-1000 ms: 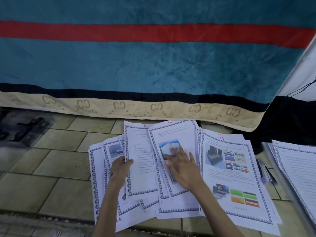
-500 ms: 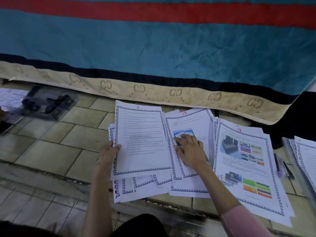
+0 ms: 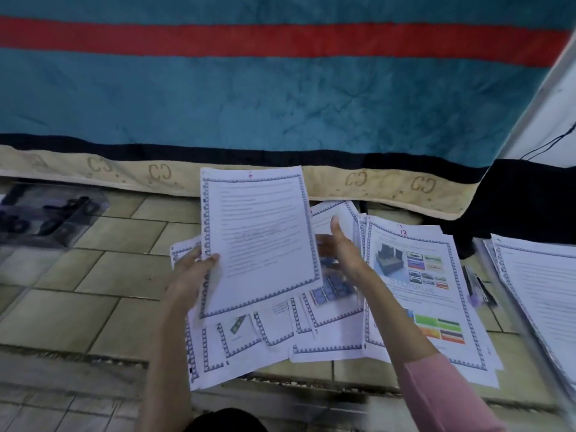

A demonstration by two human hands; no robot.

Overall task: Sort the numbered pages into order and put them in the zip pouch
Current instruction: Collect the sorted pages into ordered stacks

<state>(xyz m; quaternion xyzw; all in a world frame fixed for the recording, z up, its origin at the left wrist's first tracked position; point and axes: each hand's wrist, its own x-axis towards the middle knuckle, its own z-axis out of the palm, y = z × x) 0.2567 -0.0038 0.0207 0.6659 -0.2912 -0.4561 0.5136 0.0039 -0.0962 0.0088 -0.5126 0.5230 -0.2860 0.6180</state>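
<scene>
Page 6 (image 3: 258,238), white with a blue patterned border and lines of text, is raised off the floor; my left hand (image 3: 190,275) grips its left edge, thumb on top. My right hand (image 3: 341,247) hovers open just right of that page, palm turned toward it, above the spread pages. Several bordered pages (image 3: 280,335) lie fanned on the tiled floor beneath. Page 13 (image 3: 417,285), with coloured pictures, tops a stack on the right. A clear zip pouch (image 3: 46,213) with dark items inside lies on the floor at far left.
A teal blanket (image 3: 249,98) with a red stripe and beige hem hangs across the back. Another stack of pages (image 3: 542,282) sits at the far right edge. A pen-like object (image 3: 477,285) lies between the right stacks. Tiled floor (image 3: 103,275) spreads to the left.
My left hand lifted page 6 up off the pile. My right hand came off the page with the blue picture and now hovers open beside page 6.
</scene>
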